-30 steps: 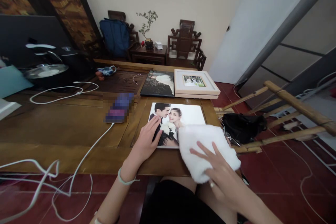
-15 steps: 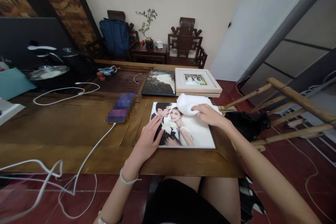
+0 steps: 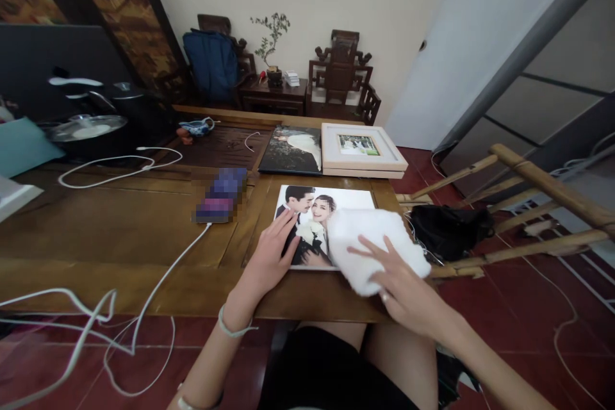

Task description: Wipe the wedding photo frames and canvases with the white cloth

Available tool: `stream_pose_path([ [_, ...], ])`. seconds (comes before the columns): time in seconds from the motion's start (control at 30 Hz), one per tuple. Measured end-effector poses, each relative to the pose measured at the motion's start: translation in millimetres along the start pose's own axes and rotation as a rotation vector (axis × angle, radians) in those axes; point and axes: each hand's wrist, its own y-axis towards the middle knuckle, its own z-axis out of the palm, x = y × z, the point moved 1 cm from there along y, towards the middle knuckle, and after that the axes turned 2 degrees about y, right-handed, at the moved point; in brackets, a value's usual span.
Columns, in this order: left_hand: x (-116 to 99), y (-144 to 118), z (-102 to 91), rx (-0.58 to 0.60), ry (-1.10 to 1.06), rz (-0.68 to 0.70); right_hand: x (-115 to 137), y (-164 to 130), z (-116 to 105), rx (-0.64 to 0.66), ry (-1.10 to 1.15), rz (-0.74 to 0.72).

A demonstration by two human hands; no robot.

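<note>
One wedding portrait panel [image 3: 314, 243] lies flat near the right end of the brown wooden worktop [image 3: 120, 237], its near edge set back from the worktop's front edge by a band of wood. The left hand [image 3: 273, 251] rests over the panel's left edge, fingers laid side by side and thumb apart. The right hand [image 3: 400, 280] presses a white towel [image 3: 368, 221] with fingers spread; the towel hides the panel's right part and spills past its near right corner, about to the worktop's right edge. Beyond the panel, a narrow strip of wood leads to a dark photo panel [image 3: 291, 150] and stacked pale frames [image 3: 360, 144], side by side; the frames seem to overhang the right edge. Leftward there is more room: a gap, then a phone [image 3: 221, 195], whose white cable [image 3: 168, 278] drops over the front edge. Bamboo poles [image 3: 552, 192] and a black bag [image 3: 451, 230] crowd the right side.
</note>
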Motion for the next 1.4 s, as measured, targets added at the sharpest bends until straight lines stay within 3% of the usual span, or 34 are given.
stream_pose_path([
  [0.13, 1.2, -1.2, 1.2, -0.012, -0.014, 0.013, 35.8, -28.4, 0.8, 0.109, 0.057, -0.016],
  [0.23, 2.3, -1.3, 1.7, -0.009, -0.014, 0.008, 36.4, -25.0, -2.6, 0.142, 0.082, -0.003],
  [0.33, 3.3, -0.8, 2.0, -0.004, -0.007, 0.014, 12.9, -0.2, -7.2, 0.104, 0.074, 0.012],
  [0.53, 2.4, -0.1, -0.2, 0.006, -0.004, 0.01, -51.8, 83.6, -19.0, 0.001, 0.01, 0.015],
  [0.7, 1.0, -0.3, -2.1, 0.031, 0.0, -0.015, -70.6, 124.9, -22.8, -0.054, -0.029, 0.08],
  [0.87, 2.2, -0.3, -0.8, 0.043, 0.016, -0.015, -45.1, 96.5, -9.1, -0.053, -0.097, 0.058],
  [1.07, 1.8, -0.2, 0.6, 0.025, 0.035, -0.006, 21.7, 18.7, 11.6, 0.015, -0.07, 0.0],
  [1.17, 1.4, -0.2, 0.7, 0.025, 0.036, -0.006, 50.0, -4.7, 17.1, 0.061, -0.049, -0.017],
  [1.27, 1.9, 0.0, 1.0, 0.026, 0.036, -0.005, 60.1, -4.8, 15.8, 0.106, -0.006, -0.027],
  [1.4, 4.5, -0.3, 3.0, 0.006, 0.02, 0.026, 36.1, 33.8, 7.1, 0.096, 0.04, 0.022],
])
